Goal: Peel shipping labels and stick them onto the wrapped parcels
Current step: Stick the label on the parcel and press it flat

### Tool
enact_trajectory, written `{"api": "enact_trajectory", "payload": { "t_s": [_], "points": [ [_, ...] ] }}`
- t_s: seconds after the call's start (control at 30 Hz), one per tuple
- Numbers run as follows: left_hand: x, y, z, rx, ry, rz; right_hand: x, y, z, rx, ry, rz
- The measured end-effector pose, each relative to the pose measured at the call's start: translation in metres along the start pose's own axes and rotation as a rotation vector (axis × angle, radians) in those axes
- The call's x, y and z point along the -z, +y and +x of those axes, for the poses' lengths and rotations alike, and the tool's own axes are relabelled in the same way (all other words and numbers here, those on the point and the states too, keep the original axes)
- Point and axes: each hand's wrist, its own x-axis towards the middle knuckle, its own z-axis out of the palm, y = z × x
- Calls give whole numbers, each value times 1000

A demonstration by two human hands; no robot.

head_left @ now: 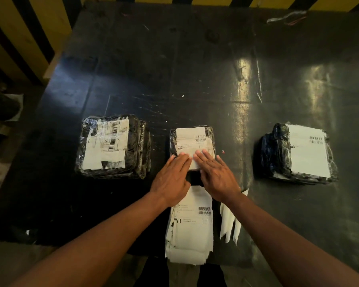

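1. Now both hands lie flat, fingers straight, gripping nothing: left hand and right hand press the label on the middle parcel.
2. Label runs toward 12 o'clock from the fingertips.
3. Label stack lies at 6 o'clock on the surface.
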Motion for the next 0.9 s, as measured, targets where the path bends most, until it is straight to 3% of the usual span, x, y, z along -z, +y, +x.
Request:
{"api": "enact_trajectory", "payload": {
  "t_s": [0.23,0.53,0.77,0.9],
  "points": [
    [0,-15,-10,82,-33,159,3,0,0,-15,-24,-14],
    [1,-4,38,85,-83,171,-7,-6,-4,-30,-5,-53],
    [3,-23,34,285,-71,144,-7,0,-4,-27,-13,-67],
    [5,-15,37,301,-85,112,-4,-2,-3,-36,-35,-48]
  ]
}}
